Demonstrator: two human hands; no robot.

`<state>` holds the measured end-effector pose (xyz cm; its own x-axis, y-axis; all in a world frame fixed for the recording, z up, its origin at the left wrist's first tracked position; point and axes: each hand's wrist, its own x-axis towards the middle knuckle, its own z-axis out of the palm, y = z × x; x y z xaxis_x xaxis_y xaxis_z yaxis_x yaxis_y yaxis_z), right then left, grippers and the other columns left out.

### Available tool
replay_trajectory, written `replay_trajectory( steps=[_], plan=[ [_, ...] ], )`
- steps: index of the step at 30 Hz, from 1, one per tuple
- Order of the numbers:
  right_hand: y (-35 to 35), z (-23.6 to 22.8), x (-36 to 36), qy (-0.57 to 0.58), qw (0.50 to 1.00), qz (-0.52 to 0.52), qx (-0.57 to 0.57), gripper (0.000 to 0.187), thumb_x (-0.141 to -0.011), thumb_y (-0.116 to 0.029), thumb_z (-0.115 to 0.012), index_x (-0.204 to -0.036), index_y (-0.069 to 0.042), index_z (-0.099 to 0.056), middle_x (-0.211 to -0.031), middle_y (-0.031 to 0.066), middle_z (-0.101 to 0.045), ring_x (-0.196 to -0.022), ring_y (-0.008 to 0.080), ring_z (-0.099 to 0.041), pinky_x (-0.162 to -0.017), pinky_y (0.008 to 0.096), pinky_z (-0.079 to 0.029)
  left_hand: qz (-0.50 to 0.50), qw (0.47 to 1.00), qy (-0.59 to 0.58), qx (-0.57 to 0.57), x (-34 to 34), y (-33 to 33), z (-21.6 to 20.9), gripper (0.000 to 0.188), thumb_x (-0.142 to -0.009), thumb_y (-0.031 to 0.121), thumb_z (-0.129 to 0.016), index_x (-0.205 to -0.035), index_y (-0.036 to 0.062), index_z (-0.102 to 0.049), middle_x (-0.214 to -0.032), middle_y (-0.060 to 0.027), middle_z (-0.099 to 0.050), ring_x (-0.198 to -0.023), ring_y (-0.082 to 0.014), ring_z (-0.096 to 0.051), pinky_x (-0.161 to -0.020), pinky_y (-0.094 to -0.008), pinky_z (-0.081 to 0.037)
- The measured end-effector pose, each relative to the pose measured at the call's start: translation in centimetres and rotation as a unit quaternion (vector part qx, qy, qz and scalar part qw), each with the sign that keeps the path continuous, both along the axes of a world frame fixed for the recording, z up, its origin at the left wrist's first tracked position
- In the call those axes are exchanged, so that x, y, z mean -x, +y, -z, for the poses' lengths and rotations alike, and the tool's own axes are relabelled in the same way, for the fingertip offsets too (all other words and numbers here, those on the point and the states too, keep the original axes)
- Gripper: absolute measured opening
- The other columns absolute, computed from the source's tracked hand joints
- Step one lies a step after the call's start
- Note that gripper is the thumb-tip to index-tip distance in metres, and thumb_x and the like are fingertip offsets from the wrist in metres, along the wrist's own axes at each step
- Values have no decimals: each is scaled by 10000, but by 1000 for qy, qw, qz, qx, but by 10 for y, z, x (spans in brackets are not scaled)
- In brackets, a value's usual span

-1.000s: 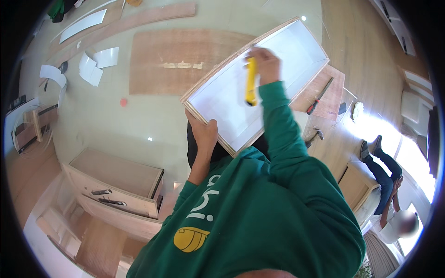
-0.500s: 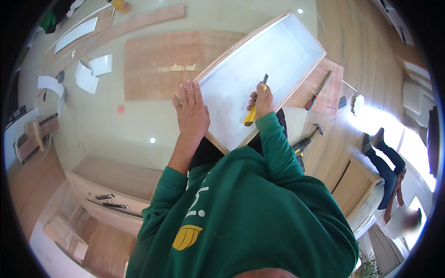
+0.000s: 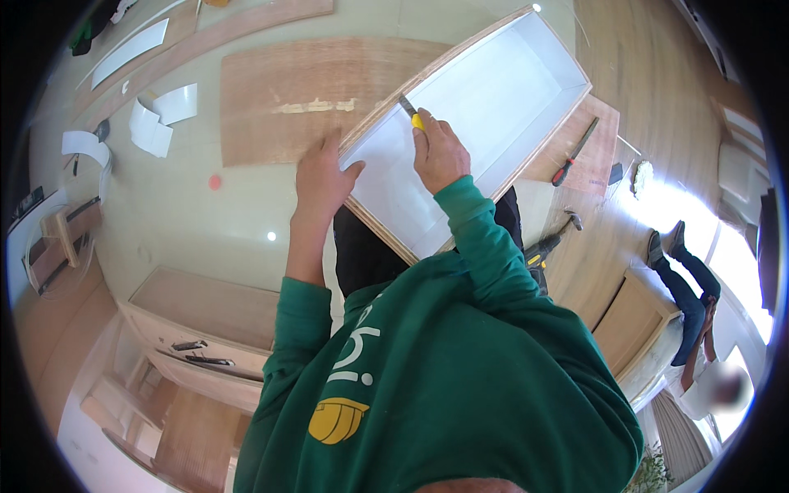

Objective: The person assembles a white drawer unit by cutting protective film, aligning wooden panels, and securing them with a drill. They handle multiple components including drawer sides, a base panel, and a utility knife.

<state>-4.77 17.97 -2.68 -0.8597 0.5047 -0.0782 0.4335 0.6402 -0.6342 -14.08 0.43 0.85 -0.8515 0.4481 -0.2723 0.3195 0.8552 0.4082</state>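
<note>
A long wooden drawer box (image 3: 485, 107) with white-lined insides lies slanted across my lap. My left hand (image 3: 323, 182) grips its left long side, thumb over the rim and fingers down the outer face. In my right hand (image 3: 442, 154) is a yellow utility knife (image 3: 417, 122), mostly covered by the fingers. Its extended blade points up and left, close to the lining at the top of that same left side. Whether the blade touches the lining, I cannot tell.
Right of the box, a file with a red-black handle (image 3: 575, 152) lies on a plywood piece (image 3: 602, 123), near a hammer (image 3: 573, 220) and a power drill (image 3: 538, 253). Leftward are a plywood panel (image 3: 255, 107), white offcuts (image 3: 152, 131) and a wooden cabinet (image 3: 205, 304). Another person (image 3: 699, 329) sits far right.
My right hand has brought the knife left and up from the box's middle to its left side. My left hand has gone from lying flat with fingers stretched to gripping the rim.
</note>
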Motion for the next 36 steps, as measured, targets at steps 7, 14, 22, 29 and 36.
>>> replay_trajectory(
  steps=[7, 14, 22, 29, 36],
  plan=[
    [10, 5, 16, -33, 998, 34, -31, 335, -932, -246, -585, -1232, -100, -612, -868, 171, -621, -760, 366, -629, -678, 451, -517, -50, 994, -89, 25, -1, 2, 11, 318, -858, 297, -657, -1084, 72, -651, -884, -200, -694, -856, -377, -668, -747, -462, -517],
    [13, 8, 15, -30, 999, 10, -18, 328, -908, -257, -614, -1201, -111, -637, -852, 186, -624, -757, 377, -628, -672, 453, -515, -55, 997, -53, 18, -6, 2, 16, 227, -841, 209, -673, -1014, 63, -650, -850, -181, -688, -802, -370, -662, -713, -457, -512],
    [30, 16, 20, -13, 999, 29, -28, 317, -922, -258, -591, -1197, -106, -634, -824, 189, -617, -744, 379, -631, -661, 466, -513, -61, 996, -68, 6, -6, 5, 11, 256, -844, 210, -666, -1054, 65, -650, -857, -177, -687, -810, -368, -661, -717, -454, -506],
    [32, 13, 33, -22, 998, 55, -30, 298, -912, -255, -608, -1173, -117, -653, -837, 179, -635, -748, 376, -635, -665, 447, -517, -55, 997, -54, 5, -7, 2, 16, 238, -842, 202, -661, -1036, 67, -646, -851, -175, -684, -810, -372, -657, -715, -454, -504],
    [34, 21, 14, -21, 998, 45, -28, 301, -914, -253, -602, -1182, -121, -641, -850, 177, -622, -737, 375, -635, -655, 458, -518, -58, 997, -56, 9, -8, 0, 20, 274, -850, 262, -658, -1064, 90, -661, -870, -175, -692, -827, -372, -662, -738, -455, -505]
  ],
)
